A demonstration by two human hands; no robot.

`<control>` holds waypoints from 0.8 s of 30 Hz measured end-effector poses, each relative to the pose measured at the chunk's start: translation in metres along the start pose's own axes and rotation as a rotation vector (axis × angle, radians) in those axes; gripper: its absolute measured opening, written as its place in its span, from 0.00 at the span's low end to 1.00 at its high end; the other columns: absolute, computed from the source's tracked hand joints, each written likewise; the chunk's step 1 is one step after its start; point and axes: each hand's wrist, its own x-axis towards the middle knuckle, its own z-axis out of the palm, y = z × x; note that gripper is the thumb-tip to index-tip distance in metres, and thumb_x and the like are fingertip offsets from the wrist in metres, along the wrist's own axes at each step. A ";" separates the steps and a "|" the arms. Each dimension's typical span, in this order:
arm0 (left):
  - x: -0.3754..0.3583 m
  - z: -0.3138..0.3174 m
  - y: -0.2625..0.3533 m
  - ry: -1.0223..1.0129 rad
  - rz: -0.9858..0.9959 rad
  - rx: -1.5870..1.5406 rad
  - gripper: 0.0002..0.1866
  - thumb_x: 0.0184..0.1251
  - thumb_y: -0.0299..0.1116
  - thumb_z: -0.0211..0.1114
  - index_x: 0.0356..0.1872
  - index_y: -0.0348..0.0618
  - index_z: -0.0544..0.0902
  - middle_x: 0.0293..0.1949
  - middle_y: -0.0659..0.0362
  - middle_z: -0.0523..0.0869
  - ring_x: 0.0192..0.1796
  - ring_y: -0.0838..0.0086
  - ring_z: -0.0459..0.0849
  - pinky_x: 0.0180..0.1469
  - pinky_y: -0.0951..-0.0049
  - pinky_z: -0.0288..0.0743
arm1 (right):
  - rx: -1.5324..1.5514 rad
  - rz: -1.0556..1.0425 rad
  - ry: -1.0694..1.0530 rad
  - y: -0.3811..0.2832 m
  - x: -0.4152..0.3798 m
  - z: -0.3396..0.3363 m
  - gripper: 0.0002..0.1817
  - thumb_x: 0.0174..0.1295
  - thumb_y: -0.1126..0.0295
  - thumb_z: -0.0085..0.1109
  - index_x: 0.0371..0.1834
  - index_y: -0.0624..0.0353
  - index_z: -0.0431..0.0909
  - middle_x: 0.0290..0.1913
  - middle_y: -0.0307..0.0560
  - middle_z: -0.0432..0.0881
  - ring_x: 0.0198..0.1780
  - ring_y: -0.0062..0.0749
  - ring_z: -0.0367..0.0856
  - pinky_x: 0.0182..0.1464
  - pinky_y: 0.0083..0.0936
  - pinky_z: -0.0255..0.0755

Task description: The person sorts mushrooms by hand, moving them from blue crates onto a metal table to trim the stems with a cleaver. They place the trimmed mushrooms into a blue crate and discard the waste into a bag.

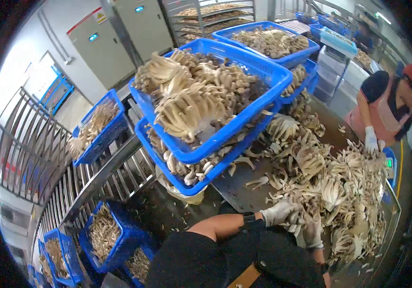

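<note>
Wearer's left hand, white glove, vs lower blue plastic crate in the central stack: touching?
Apart. The head view shows dark tabletop between the white-gloved left hand and the lower blue plastic crate.

Passage over the bare near-left corner of the table point(234, 188), stacked blue crates point(234, 128) walling the left edge, heaped mushrooms point(331, 189) blocking middle and right edge

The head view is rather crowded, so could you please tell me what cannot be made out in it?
Head view: exactly what the left hand and right hand hold, obscured among mushrooms.
Head view: most contents of the lower basket, covered by the upper basket.
Head view: the reading on the green display, too small.
</note>
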 end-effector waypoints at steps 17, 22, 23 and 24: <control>0.014 0.032 0.043 -0.149 -0.609 0.450 0.14 0.70 0.35 0.57 0.50 0.38 0.75 0.42 0.57 0.81 0.43 0.70 0.81 0.48 0.71 0.76 | 0.084 0.137 0.650 -0.072 -0.279 -0.081 0.20 0.61 0.68 0.60 0.55 0.64 0.71 0.42 0.41 0.79 0.42 0.22 0.79 0.42 0.20 0.75; -0.004 0.051 0.015 -0.365 -0.438 0.908 0.20 0.61 0.31 0.63 0.53 0.36 0.74 0.43 0.59 0.80 0.45 0.76 0.77 0.50 0.76 0.71 | -0.207 0.246 0.900 0.010 -0.364 -0.086 0.27 0.55 0.77 0.54 0.62 0.61 0.67 0.48 0.51 0.77 0.54 0.45 0.75 0.54 0.33 0.70; -0.002 0.045 0.011 -0.375 -0.431 0.883 0.20 0.60 0.31 0.64 0.52 0.36 0.74 0.43 0.60 0.80 0.45 0.77 0.76 0.49 0.77 0.70 | 0.310 0.056 0.994 -0.007 -0.332 -0.075 0.28 0.55 0.78 0.52 0.63 0.59 0.66 0.50 0.53 0.77 0.55 0.49 0.75 0.55 0.35 0.70; -0.002 0.042 0.010 -0.396 -0.434 0.863 0.20 0.60 0.30 0.64 0.52 0.36 0.74 0.43 0.60 0.80 0.45 0.77 0.76 0.49 0.77 0.70 | 0.298 0.133 0.969 -0.034 -0.294 -0.063 0.28 0.52 0.79 0.54 0.60 0.59 0.69 0.49 0.51 0.77 0.56 0.48 0.74 0.55 0.34 0.71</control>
